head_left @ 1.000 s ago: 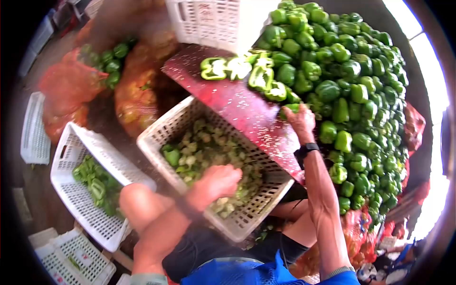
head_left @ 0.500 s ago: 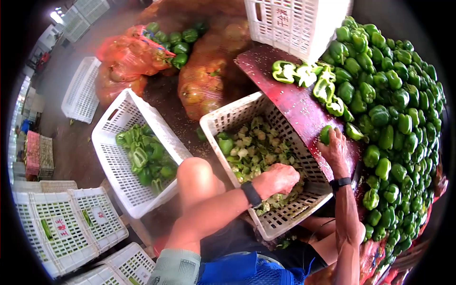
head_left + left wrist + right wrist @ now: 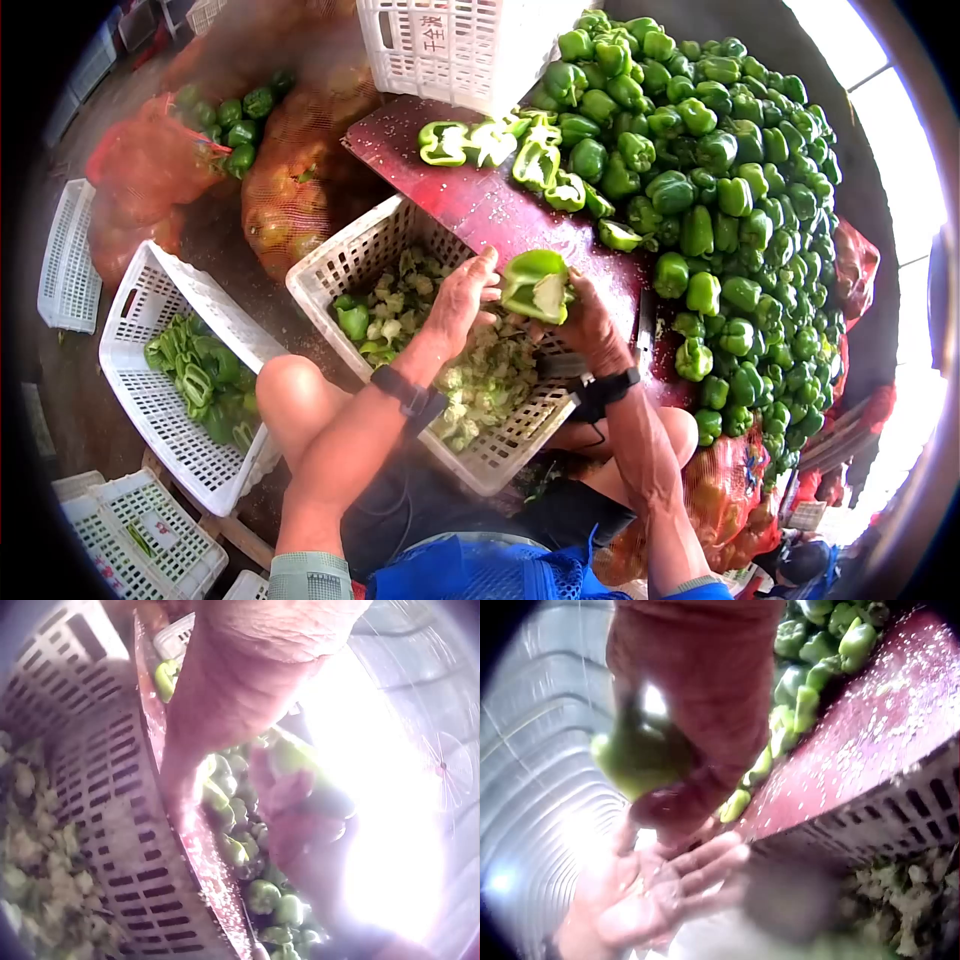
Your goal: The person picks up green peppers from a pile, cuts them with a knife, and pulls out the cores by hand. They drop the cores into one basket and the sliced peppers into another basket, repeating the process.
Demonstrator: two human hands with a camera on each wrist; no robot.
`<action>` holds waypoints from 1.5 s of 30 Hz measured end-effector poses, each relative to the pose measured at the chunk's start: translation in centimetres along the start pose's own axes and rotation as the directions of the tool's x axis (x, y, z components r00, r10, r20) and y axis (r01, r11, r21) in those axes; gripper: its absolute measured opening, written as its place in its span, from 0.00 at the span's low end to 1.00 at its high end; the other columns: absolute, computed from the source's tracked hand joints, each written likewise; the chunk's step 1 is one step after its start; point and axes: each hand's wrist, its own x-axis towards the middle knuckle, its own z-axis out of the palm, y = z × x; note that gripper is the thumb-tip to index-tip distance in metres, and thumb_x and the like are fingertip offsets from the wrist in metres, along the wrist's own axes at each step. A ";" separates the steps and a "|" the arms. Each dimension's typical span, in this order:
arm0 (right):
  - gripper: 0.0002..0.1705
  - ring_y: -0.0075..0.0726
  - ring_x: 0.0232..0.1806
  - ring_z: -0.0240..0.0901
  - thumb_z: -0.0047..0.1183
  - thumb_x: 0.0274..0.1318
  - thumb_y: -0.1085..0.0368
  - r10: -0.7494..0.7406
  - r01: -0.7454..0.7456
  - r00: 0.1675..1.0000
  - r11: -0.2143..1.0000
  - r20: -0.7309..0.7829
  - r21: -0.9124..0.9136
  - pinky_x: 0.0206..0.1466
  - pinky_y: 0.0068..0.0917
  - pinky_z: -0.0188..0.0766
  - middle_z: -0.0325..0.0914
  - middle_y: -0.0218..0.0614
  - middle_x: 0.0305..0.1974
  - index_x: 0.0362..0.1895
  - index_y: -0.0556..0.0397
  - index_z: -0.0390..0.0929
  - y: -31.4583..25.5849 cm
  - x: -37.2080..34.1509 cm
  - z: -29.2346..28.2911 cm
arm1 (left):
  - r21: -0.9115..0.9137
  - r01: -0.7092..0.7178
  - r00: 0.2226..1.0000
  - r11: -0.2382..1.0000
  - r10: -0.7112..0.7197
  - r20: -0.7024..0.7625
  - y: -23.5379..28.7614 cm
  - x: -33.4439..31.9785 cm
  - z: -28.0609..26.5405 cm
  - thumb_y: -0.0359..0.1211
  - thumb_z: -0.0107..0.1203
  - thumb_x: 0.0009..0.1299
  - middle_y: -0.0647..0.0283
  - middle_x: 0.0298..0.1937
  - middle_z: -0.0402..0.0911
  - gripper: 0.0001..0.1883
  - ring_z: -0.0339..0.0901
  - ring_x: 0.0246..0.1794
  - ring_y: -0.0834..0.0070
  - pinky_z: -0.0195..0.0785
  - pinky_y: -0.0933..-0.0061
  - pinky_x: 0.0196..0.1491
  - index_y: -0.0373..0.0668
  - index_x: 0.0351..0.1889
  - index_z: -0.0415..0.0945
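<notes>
In the head view my right hand holds a cut green bell pepper, its pale inside showing, over the near edge of a maroon board. The right wrist view shows the pepper's green skin between thumb and fingers. Just left of it is my left hand, palm up with fingers spread and straight, bits stuck to the palm. Below both hands stands a crate of pale pepper cores. Pepper halves lie along the board's far side, and a thin blade lies near its right end.
A large heap of whole green peppers borders the board on the right. To the left is a white crate with cut peppers. An upright white crate stands behind the board, and orange mesh sacks lie at the back left.
My right hand has lifted the pepper from the board and brought it left over the crate. The left hand has risen from the cores and opened beside it. The head view swung left, then back right.
</notes>
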 end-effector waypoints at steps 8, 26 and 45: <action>0.24 0.34 0.29 0.77 0.39 0.77 0.50 -0.201 0.017 0.954 0.775 -0.221 -0.631 0.30 0.32 0.74 0.82 0.38 0.38 0.57 0.56 0.76 1.2 -2.0 7.1 | -0.360 0.087 0.983 0.929 -0.021 0.184 -0.1 -1.6 0.9 0.52 0.56 0.77 0.65 0.46 0.85 0.22 0.83 0.44 0.74 0.82 0.70 0.43 0.45 0.57 0.79; 0.23 0.52 0.23 0.77 0.55 0.59 0.65 -0.614 0.165 0.727 -0.277 0.307 -0.947 0.23 0.49 0.72 0.77 0.52 0.26 0.52 0.71 0.71 5.9 0.6 1.6 | 0.542 -0.468 0.875 0.698 0.451 0.174 -1.2 -3.3 2.6 0.39 0.53 0.81 0.57 0.42 0.84 0.16 0.78 0.42 0.74 0.73 0.68 0.47 0.35 0.55 0.77; 0.23 0.28 0.29 0.76 0.46 0.73 0.51 -0.280 0.152 0.958 0.331 0.056 -0.931 0.33 0.30 0.74 0.81 0.35 0.29 0.44 0.60 0.81 -0.4 -2.0 2.8 | -0.305 -0.148 0.957 0.941 0.214 0.197 1.1 -1.5 -2.2 0.33 0.53 0.75 0.59 0.48 0.84 0.14 0.84 0.48 0.71 0.82 0.64 0.53 0.39 0.55 0.79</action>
